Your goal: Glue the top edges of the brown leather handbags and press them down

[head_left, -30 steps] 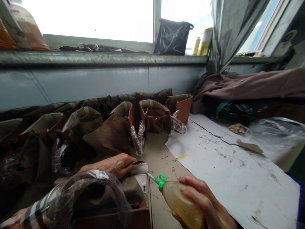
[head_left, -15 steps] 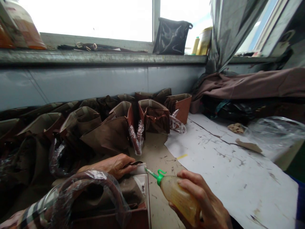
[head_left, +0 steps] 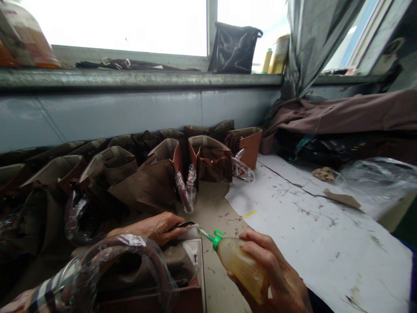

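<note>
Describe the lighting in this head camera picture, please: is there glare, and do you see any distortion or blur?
In the head view, the window panes are blown out to white by glare; the dark brown bags at left sit in shadow, losing detail; the metal sill edge looks slightly bowed; the squeeze bottle stays fairly sharp.

Head-worn view, looking forward and down

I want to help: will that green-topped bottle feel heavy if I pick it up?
The plastic bottle in the right hand looks mostly full of yellowish liquid, so probably heavy for its size. Its rounded body might roll if laid down. The thin nozzle might bend easily.
</note>
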A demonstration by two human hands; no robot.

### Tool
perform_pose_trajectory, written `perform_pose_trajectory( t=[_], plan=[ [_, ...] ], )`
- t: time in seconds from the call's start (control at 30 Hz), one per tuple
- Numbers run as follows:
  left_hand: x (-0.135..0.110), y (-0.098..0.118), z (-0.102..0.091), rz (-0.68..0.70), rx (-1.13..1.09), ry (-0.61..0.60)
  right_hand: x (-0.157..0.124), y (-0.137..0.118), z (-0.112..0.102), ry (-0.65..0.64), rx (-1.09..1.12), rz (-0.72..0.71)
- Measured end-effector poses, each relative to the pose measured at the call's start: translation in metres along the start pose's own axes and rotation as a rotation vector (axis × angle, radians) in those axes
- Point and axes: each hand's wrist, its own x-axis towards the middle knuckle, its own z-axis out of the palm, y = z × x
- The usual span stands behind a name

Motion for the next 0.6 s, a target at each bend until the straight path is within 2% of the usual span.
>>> perform_pose_trajectory(
  t=[0.23, 0.33, 0.43, 0.6],
  plan=[
    [0.003, 0.004, -0.002, -0.087, -0.048, -0.054, 0.000, 0.000, -0.004, 0.003, 0.033, 0.061],
    [0.003, 0.001, -0.001, -0.093, -0.098, -0.094, -0.005, 0.003, -0.012, 0.045, 0.009, 0.168],
    [0.005, -0.004, 0.000, -0.113, -0.124, -0.109, -0.007, 0.009, -0.021, 0.033, 0.012, 0.288],
    [0.004, -0.002, 0.000, -0.157, -0.057, -0.094, -0.004, 0.014, -0.027, -0.031, 0.195, 0.532]
  ],
)
